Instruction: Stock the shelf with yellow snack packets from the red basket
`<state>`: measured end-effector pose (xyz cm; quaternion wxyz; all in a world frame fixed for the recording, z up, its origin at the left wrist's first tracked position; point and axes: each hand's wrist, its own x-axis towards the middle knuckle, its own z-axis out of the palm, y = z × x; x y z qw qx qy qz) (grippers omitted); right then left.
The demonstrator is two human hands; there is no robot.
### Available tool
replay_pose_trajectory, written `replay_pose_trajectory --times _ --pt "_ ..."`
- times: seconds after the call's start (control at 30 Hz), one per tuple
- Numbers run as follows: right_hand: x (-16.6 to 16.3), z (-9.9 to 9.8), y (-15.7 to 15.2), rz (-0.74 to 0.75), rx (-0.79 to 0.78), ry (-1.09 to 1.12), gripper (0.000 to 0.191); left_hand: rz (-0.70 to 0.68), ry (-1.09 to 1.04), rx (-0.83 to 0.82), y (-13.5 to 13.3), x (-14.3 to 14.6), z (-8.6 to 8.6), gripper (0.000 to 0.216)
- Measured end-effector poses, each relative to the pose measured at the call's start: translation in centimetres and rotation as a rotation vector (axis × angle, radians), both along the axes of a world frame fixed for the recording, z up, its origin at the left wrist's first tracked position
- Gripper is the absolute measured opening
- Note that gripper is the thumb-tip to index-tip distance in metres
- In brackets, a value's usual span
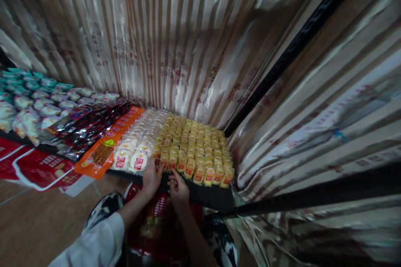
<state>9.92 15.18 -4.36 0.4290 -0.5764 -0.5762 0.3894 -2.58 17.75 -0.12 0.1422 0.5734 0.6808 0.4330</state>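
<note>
Rows of small yellow snack packets (pixel 197 146) fill the right end of a low black display shelf (pixel 203 198). My left hand (pixel 151 177) reaches to the front row, its fingers curled at a yellow packet beside the white round cake packets (pixel 134 150). My right hand (pixel 178 190) sits close beside it at the shelf's front edge, fingers pinched at the bottom of a front-row yellow packet. What each hand grips is partly hidden by the fingers.
Orange packets (pixel 103 154), dark glossy packets (pixel 84 129) and pale green-topped bags (pixel 34 100) lie further left on the shelf. Striped shiny curtains (pixel 175 37) hang behind and at the right. A red carton (pixel 156 221) rests below my arms. The floor (pixel 34 225) is brown.
</note>
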Motion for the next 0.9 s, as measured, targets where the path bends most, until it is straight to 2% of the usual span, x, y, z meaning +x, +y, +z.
replay_pose_trajectory --times 0.37,0.53,0.67,0.77,0.83,0.9 --pt "-0.1 -0.5 0.1 0.004 0.027 -0.031 0.047 0.025 -0.011 0.027 -0.3 0.8 -1.0 0.018" --pt "0.2 0.6 -0.2 0.051 0.128 -0.043 0.044 0.002 -0.012 0.140 -1.5 0.4 -1.1 0.031" --pt "0.1 2.0 -2.1 0.062 0.223 -0.009 0.034 0.022 -0.002 0.161 -3.6 -0.5 -0.5 0.024" --pt "-0.1 2.0 -5.0 0.076 0.257 -0.107 0.027 -0.049 -0.011 0.134 -6.3 -1.3 -0.9 0.022" --pt "-0.2 1.2 -7.0 0.123 0.207 -0.184 0.025 -0.145 -0.007 0.060 -8.2 -1.8 -1.9 0.022" --pt "-0.1 -0.3 -8.5 0.186 0.044 -0.229 0.027 -0.248 0.003 -0.078 -9.9 -2.0 -3.6 0.023"
